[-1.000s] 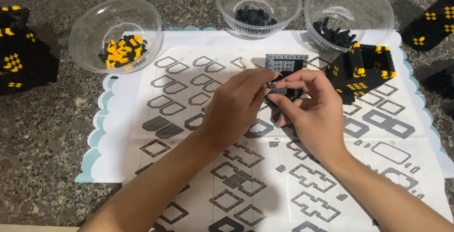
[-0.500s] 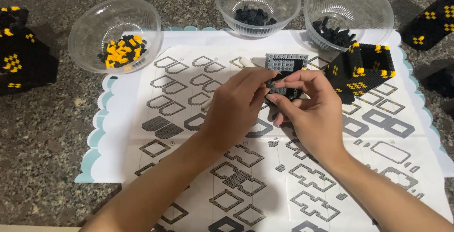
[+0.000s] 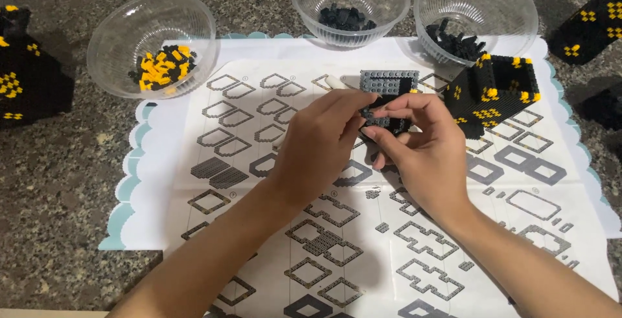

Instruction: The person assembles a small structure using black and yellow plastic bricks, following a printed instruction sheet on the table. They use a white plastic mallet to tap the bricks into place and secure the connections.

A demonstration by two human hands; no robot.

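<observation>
Home hobby spot: granite countertop, paper instruction sheet, plastic bowls.

Three bowls stand behind my instruction sheet; a brick cube sits right of my hands.

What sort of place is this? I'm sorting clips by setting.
Likely a home hobby table: a speckled stone top, a building-instruction sheet, bowls of small bricks and both hands joining pieces.

You see a white instruction sheet printed with grey outlines, on a pale-blue scalloped mat. The block cube is black with yellow dots; the small piece looks dark grey, perhaps black.
</observation>
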